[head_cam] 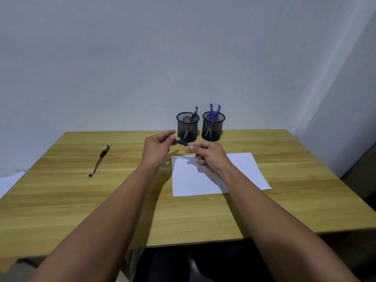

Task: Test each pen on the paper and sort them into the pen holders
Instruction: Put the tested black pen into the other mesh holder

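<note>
Both hands hold one black pen (pixel 181 142) above the table, just in front of the holders. My left hand (pixel 157 148) pinches its left end, and my right hand (pixel 206 154) pinches its right end. A white paper (pixel 244 169) lies under my right hand, with faint marks near its top left corner. Two black mesh pen holders stand at the back. The left holder (pixel 187 127) has one black pen in it. The right holder (pixel 213 127) has two blue pens. Another black capped pen (pixel 99 161) lies on the table's left side.
The wooden table (pixel 101 200) stands against a pale wall. Its front edge is close to me, with dark legs below it. Something white (pixel 10 182) shows beyond the table's left edge.
</note>
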Action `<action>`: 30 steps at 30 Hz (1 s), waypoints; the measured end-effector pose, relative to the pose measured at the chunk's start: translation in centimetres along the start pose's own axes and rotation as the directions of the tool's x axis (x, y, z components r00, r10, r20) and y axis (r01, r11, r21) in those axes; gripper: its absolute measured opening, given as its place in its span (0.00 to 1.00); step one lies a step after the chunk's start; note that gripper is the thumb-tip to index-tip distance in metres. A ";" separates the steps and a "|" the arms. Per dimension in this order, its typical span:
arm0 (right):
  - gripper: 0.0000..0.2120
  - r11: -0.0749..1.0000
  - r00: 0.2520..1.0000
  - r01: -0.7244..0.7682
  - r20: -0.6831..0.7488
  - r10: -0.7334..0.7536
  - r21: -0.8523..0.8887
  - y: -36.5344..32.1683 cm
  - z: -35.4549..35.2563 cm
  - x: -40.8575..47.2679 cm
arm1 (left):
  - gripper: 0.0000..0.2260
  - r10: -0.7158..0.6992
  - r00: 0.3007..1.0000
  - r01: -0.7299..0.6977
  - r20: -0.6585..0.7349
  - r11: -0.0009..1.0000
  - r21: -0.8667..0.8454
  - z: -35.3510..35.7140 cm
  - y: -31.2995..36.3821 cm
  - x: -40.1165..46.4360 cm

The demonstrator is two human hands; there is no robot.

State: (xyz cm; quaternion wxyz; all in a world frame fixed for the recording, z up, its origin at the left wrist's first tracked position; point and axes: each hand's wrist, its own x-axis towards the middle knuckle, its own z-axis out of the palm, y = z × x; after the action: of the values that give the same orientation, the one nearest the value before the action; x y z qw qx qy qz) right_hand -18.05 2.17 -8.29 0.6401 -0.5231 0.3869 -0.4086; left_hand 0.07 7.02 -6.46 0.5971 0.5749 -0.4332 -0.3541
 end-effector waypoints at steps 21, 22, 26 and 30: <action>0.04 0.660 0.861 0.295 -0.108 -0.498 -0.691 -11.2 0.8 10.9 | 0.40 0.057 0.998 -0.051 -0.002 0.913 0.405 3.0 -1.0 9.3; 0.05 0.642 0.863 0.271 -0.115 -0.492 -0.717 -11.2 0.9 11.8 | 0.43 0.066 0.998 -0.056 -0.006 0.886 0.460 3.4 -1.8 9.9; 0.07 0.601 0.902 0.125 -0.162 -0.400 -0.789 -9.8 0.9 14.3 | 0.45 0.055 0.998 -0.041 -0.008 0.822 0.568 4.5 -4.0 11.4; 0.10 0.565 0.936 0.037 -0.170 -0.310 -0.824 -7.9 1.0 15.4 | 0.34 0.091 0.996 -0.071 -0.006 0.809 0.583 4.7 -5.4 11.8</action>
State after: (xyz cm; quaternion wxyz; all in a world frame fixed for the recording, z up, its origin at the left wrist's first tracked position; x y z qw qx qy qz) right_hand -12.42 -12.71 -1.36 0.2213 -0.7251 0.5672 -0.3218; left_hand 0.58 -6.11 -10.65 0.4145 0.7167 -0.5347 -0.1692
